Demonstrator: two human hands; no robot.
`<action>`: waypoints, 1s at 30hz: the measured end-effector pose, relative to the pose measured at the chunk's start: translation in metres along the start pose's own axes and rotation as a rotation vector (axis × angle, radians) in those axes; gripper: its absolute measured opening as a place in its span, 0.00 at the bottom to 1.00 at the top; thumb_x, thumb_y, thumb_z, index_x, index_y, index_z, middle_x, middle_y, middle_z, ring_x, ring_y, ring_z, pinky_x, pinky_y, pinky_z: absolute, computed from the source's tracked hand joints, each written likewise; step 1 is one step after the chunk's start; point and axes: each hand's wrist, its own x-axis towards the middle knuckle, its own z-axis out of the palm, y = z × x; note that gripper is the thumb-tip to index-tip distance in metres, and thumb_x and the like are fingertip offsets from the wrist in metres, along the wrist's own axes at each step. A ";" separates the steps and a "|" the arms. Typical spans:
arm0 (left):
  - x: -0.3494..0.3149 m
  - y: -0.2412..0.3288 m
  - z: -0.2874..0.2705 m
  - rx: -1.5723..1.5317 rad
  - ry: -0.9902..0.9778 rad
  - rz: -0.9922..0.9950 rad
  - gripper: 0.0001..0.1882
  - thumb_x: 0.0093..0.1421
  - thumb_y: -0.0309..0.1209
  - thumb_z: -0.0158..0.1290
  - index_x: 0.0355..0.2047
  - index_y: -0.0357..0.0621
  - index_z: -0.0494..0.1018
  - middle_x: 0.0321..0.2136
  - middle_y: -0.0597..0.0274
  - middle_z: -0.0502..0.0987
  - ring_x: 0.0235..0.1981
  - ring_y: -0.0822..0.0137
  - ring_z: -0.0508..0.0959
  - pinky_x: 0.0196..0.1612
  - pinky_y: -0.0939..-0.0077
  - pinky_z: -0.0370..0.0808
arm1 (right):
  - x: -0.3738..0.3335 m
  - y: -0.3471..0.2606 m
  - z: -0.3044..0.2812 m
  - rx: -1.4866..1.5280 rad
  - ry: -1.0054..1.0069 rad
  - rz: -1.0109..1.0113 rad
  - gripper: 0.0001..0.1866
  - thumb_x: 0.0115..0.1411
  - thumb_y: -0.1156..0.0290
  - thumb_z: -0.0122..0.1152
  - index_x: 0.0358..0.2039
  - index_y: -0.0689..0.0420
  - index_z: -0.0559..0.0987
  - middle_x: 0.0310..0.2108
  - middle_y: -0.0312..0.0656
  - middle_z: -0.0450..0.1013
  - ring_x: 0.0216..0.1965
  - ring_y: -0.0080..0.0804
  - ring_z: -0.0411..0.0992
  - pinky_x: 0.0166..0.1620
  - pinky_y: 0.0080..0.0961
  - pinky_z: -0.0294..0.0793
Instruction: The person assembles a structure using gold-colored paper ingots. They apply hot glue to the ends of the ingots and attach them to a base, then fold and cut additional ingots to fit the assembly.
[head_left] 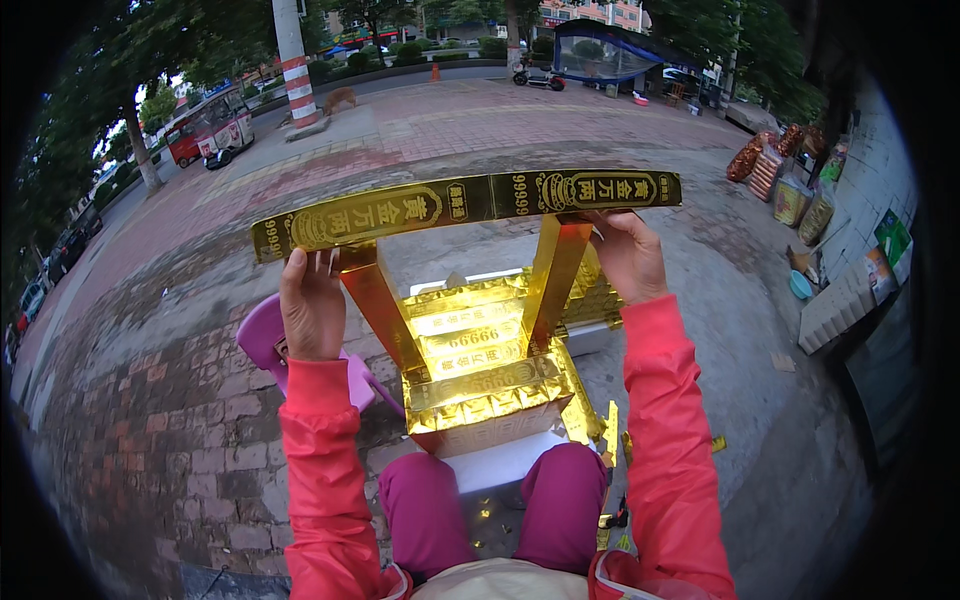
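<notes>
A long gold foil paper bar [490, 198] with dark printed panels lies across the tops of two gold posts, the left post [385, 310] and the right post [556, 280]. The posts rise from a gold foil-covered block [490, 385] in front of my knees. My left hand [315, 305] pinches the bar's underside near its left end, thumb in front, beside the left post's top. My right hand [630, 260] grips the bar by the right post's top, its fingertips partly hidden behind the bar. The bar slants, its right end higher in the view.
A purple plastic chair [265, 335] stands left of the block. A white board [500, 465] lies under the block, and loose gold pieces [605, 430] lie to its right. Filled sacks [765, 165] and a blue bowl [801, 285] sit along the right wall. A striped pole [298, 85] stands farther off.
</notes>
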 end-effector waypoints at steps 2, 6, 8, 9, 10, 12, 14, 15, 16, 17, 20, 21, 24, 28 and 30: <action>-0.002 0.000 0.000 0.010 -0.005 0.024 0.15 0.64 0.34 0.53 0.50 0.47 0.73 0.51 0.68 0.76 0.56 0.69 0.70 0.61 0.68 0.61 | -0.002 -0.003 -0.001 0.094 -0.047 0.025 0.16 0.58 0.70 0.57 0.48 0.54 0.77 0.47 0.35 0.76 0.51 0.29 0.70 0.57 0.31 0.62; -0.006 -0.002 -0.005 -0.011 0.016 0.007 0.15 0.63 0.31 0.53 0.51 0.48 0.72 0.51 0.68 0.76 0.54 0.69 0.71 0.61 0.68 0.61 | -0.008 -0.002 -0.001 0.153 -0.055 0.046 0.15 0.60 0.68 0.58 0.47 0.53 0.78 0.49 0.35 0.76 0.53 0.30 0.69 0.58 0.32 0.62; -0.008 -0.002 -0.008 -0.004 0.029 -0.001 0.16 0.63 0.31 0.53 0.51 0.49 0.72 0.51 0.68 0.76 0.53 0.69 0.72 0.61 0.68 0.61 | -0.008 0.000 -0.003 0.118 -0.030 0.044 0.14 0.61 0.67 0.59 0.47 0.53 0.79 0.48 0.34 0.76 0.53 0.29 0.69 0.58 0.32 0.62; -0.009 -0.002 -0.009 -0.014 0.031 -0.005 0.16 0.63 0.30 0.54 0.51 0.48 0.72 0.51 0.68 0.76 0.53 0.69 0.72 0.60 0.69 0.61 | -0.008 0.002 -0.004 0.099 -0.018 0.045 0.14 0.61 0.66 0.60 0.48 0.52 0.78 0.48 0.34 0.76 0.53 0.28 0.69 0.58 0.32 0.62; -0.010 -0.002 -0.010 -0.021 0.036 -0.009 0.16 0.62 0.30 0.54 0.51 0.47 0.72 0.51 0.67 0.76 0.53 0.69 0.72 0.60 0.69 0.62 | -0.008 0.004 -0.005 0.079 0.005 0.042 0.15 0.61 0.65 0.61 0.48 0.52 0.78 0.48 0.33 0.75 0.53 0.28 0.69 0.58 0.32 0.62; -0.012 -0.004 -0.012 0.035 0.024 -0.015 0.17 0.62 0.29 0.55 0.52 0.45 0.71 0.51 0.66 0.76 0.54 0.68 0.72 0.60 0.70 0.63 | -0.006 0.009 -0.006 0.060 0.024 -0.005 0.15 0.62 0.64 0.63 0.48 0.52 0.78 0.49 0.33 0.75 0.53 0.28 0.68 0.57 0.31 0.63; -0.015 -0.007 -0.013 0.163 -0.008 -0.013 0.18 0.63 0.27 0.54 0.54 0.43 0.71 0.52 0.65 0.76 0.56 0.65 0.71 0.62 0.69 0.64 | -0.005 0.013 -0.007 0.053 0.033 -0.015 0.15 0.62 0.65 0.63 0.49 0.52 0.78 0.50 0.33 0.74 0.53 0.28 0.68 0.56 0.31 0.64; -0.018 -0.011 -0.013 0.189 0.002 -0.021 0.20 0.63 0.25 0.55 0.56 0.43 0.70 0.52 0.64 0.75 0.56 0.66 0.72 0.61 0.70 0.65 | -0.006 0.013 -0.008 0.054 0.031 -0.001 0.15 0.61 0.66 0.63 0.49 0.52 0.78 0.50 0.33 0.74 0.53 0.28 0.68 0.56 0.31 0.64; -0.019 -0.013 -0.013 0.217 0.004 -0.034 0.20 0.63 0.26 0.55 0.56 0.42 0.70 0.53 0.64 0.75 0.56 0.66 0.72 0.61 0.70 0.66 | -0.006 0.013 -0.008 0.056 0.033 0.006 0.15 0.61 0.66 0.63 0.49 0.52 0.78 0.50 0.33 0.74 0.53 0.28 0.68 0.56 0.30 0.65; -0.019 -0.015 -0.014 0.240 0.012 -0.046 0.20 0.63 0.26 0.55 0.56 0.42 0.69 0.53 0.63 0.75 0.56 0.66 0.73 0.61 0.69 0.66 | -0.007 0.013 -0.007 0.056 0.033 0.008 0.16 0.62 0.67 0.63 0.50 0.52 0.77 0.50 0.33 0.74 0.53 0.28 0.68 0.55 0.30 0.65; -0.018 -0.018 -0.015 0.270 0.009 -0.050 0.22 0.63 0.27 0.57 0.57 0.41 0.69 0.54 0.62 0.74 0.56 0.66 0.73 0.60 0.68 0.67 | -0.008 0.014 -0.004 0.064 0.043 0.002 0.16 0.62 0.67 0.63 0.50 0.52 0.77 0.51 0.33 0.74 0.53 0.29 0.68 0.56 0.30 0.65; -0.018 -0.018 -0.015 0.273 -0.005 -0.046 0.22 0.63 0.27 0.57 0.57 0.41 0.69 0.54 0.62 0.74 0.56 0.66 0.73 0.60 0.68 0.67 | -0.008 0.013 -0.003 0.066 0.044 0.003 0.17 0.61 0.67 0.63 0.51 0.52 0.76 0.51 0.33 0.74 0.53 0.30 0.68 0.56 0.30 0.65; -0.018 -0.018 -0.014 0.282 -0.006 -0.029 0.21 0.63 0.27 0.57 0.57 0.42 0.69 0.54 0.62 0.74 0.56 0.65 0.73 0.60 0.68 0.67 | -0.006 0.013 -0.003 0.036 0.020 0.009 0.20 0.61 0.67 0.62 0.54 0.50 0.74 0.52 0.30 0.72 0.55 0.28 0.67 0.57 0.31 0.63; -0.018 -0.019 -0.012 0.225 0.073 -0.041 0.23 0.60 0.27 0.61 0.55 0.40 0.70 0.52 0.63 0.75 0.54 0.68 0.73 0.61 0.70 0.65 | -0.004 0.013 -0.006 0.013 0.033 0.024 0.22 0.61 0.68 0.62 0.56 0.49 0.72 0.54 0.29 0.71 0.56 0.27 0.66 0.58 0.33 0.61; -0.017 -0.019 -0.012 0.233 0.074 -0.047 0.23 0.60 0.26 0.61 0.55 0.40 0.70 0.52 0.63 0.75 0.54 0.68 0.73 0.60 0.70 0.65 | -0.004 0.013 -0.008 0.013 0.012 0.033 0.22 0.61 0.68 0.61 0.56 0.49 0.72 0.54 0.29 0.71 0.56 0.26 0.66 0.58 0.33 0.61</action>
